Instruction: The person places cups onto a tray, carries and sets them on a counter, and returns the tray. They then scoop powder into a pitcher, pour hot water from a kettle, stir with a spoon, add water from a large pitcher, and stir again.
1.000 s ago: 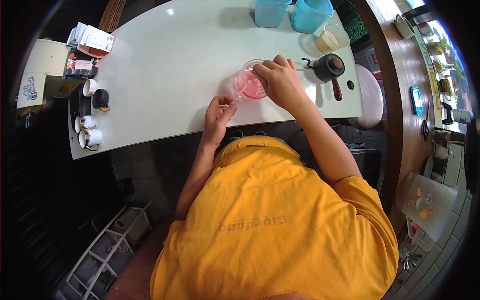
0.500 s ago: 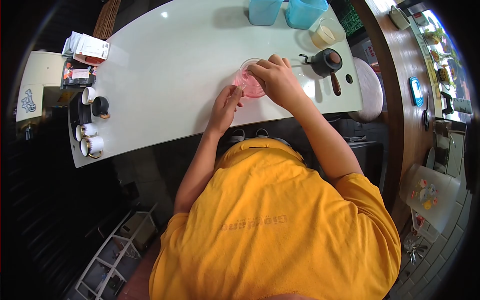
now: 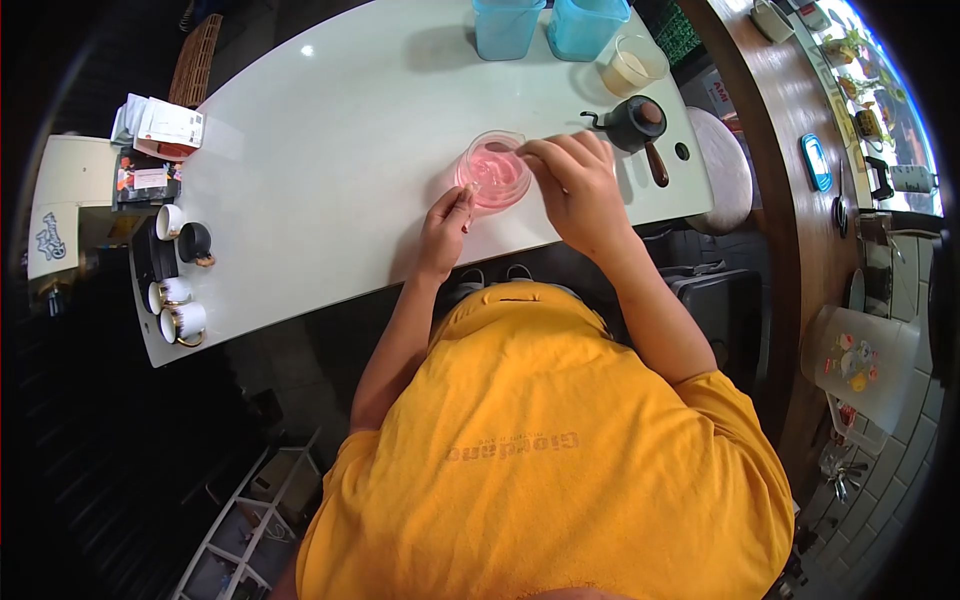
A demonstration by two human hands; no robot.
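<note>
A clear jug (image 3: 524, 178) with pink liquid (image 3: 490, 172) in it stands near the table's front edge, its spout pointing away to the right. My left hand (image 3: 443, 238) is closed around the jug's handle at its near left side. Above the jug's right rim is my right hand (image 3: 578, 190), its fingers pinched on a thin spoon (image 3: 497, 148) that reaches over the liquid. The spoon's far end is too small to make out clearly. To the right of that hand stands a black pot (image 3: 634, 124) with a curved spout and a brown wooden handle.
Two blue containers (image 3: 508, 30) and a cup of cream-coloured liquid (image 3: 632, 72) stand at the back right of the white table (image 3: 330, 170). White cups (image 3: 183, 322) and a black cup (image 3: 193, 242) line the left end. A round stool (image 3: 722, 165) touches the right side.
My right hand has drawn back to the right, lifting the spoon so that more of the pink liquid shows. My left hand still grips the jug's handle. The whole view has shifted slightly.
</note>
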